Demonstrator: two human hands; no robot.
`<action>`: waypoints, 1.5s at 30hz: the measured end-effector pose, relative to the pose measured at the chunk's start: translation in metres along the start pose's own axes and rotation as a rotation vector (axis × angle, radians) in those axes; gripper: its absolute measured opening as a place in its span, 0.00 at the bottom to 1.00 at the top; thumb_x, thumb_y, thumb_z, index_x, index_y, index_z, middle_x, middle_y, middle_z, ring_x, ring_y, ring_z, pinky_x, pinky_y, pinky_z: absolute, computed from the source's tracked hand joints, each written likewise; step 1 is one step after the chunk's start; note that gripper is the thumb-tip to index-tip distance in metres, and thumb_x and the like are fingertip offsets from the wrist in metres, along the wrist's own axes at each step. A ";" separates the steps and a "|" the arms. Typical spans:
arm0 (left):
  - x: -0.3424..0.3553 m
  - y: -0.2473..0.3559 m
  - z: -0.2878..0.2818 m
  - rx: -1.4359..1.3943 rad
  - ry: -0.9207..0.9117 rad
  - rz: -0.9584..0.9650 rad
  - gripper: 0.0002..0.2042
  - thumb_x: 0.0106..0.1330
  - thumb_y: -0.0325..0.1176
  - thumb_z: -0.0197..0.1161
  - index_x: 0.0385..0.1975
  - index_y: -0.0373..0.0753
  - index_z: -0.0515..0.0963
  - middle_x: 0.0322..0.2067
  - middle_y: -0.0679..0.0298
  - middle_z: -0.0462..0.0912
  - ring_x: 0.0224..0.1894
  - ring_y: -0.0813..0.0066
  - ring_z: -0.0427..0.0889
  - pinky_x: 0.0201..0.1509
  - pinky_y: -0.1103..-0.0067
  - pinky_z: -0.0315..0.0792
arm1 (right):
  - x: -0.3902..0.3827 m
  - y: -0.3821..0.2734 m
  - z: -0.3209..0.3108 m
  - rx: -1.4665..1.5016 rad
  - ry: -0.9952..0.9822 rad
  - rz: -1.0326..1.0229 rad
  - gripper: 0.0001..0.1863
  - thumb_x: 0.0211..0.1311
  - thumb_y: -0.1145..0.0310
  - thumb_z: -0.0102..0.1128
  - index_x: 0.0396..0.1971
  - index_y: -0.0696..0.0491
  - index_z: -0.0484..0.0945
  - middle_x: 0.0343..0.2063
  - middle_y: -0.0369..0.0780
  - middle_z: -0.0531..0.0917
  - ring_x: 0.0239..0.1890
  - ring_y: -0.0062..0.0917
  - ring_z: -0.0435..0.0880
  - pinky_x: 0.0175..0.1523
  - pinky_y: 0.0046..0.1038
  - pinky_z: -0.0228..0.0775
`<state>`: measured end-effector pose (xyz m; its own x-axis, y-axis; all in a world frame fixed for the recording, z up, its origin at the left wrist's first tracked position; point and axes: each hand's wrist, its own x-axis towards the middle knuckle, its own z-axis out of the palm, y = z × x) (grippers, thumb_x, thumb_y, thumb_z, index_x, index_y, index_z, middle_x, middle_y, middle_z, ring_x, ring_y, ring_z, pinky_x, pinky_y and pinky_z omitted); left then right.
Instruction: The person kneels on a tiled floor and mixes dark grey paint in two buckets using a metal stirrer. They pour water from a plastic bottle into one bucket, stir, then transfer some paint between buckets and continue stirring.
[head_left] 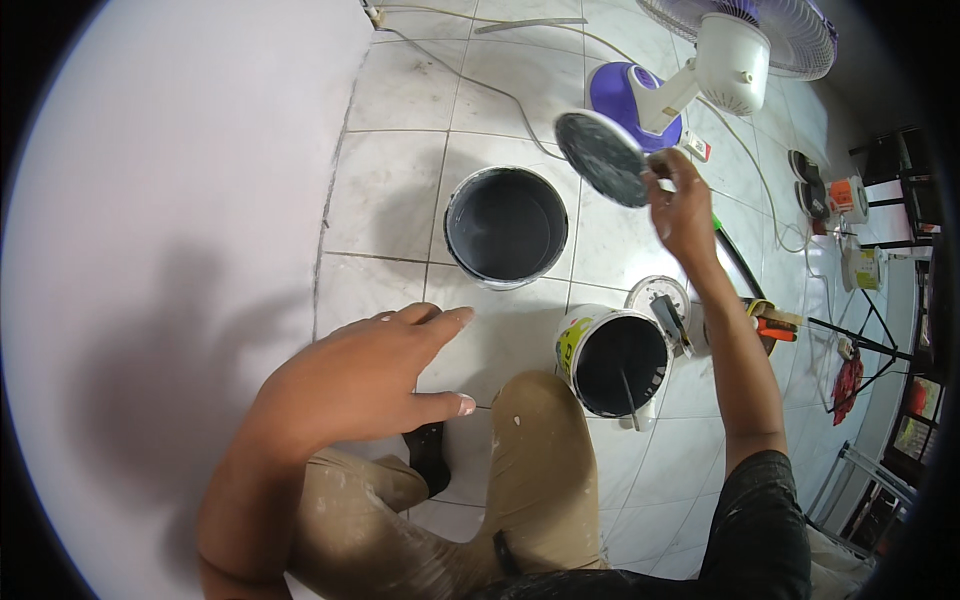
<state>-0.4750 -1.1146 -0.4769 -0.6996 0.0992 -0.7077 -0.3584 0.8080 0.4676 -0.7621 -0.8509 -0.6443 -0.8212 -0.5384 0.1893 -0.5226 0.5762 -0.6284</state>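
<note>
Though tilted, lid [601, 160] clear of bucket rim [503, 284]

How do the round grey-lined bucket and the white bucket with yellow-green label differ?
The round grey-lined bucket has a dark rim; the white bucket with yellow-green label has a mostly white one. A thin stick leans in the white bucket; none shows in the grey-lined bucket. Both are open.

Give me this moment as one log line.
right hand: holds grey-smeared lid | left hand: open, apparently empty | middle bucket: uncovered, dark grey inside | labelled bucket: uncovered, rod inside
</note>
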 end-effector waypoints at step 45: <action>-0.001 0.020 0.011 0.127 -0.082 0.119 0.48 0.73 0.63 0.65 0.83 0.36 0.59 0.71 0.39 0.72 0.70 0.42 0.77 0.75 0.60 0.72 | -0.004 -0.125 0.126 -0.111 0.019 -0.258 0.46 0.73 0.37 0.61 0.84 0.42 0.61 0.83 0.56 0.58 0.85 0.58 0.52 0.82 0.70 0.38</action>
<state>-0.4745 -1.0917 -0.4726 -0.6775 0.2414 -0.6947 -0.1920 0.8538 0.4839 -0.6642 -0.9980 -0.6615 -0.6616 -0.6649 0.3468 -0.7357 0.4859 -0.4719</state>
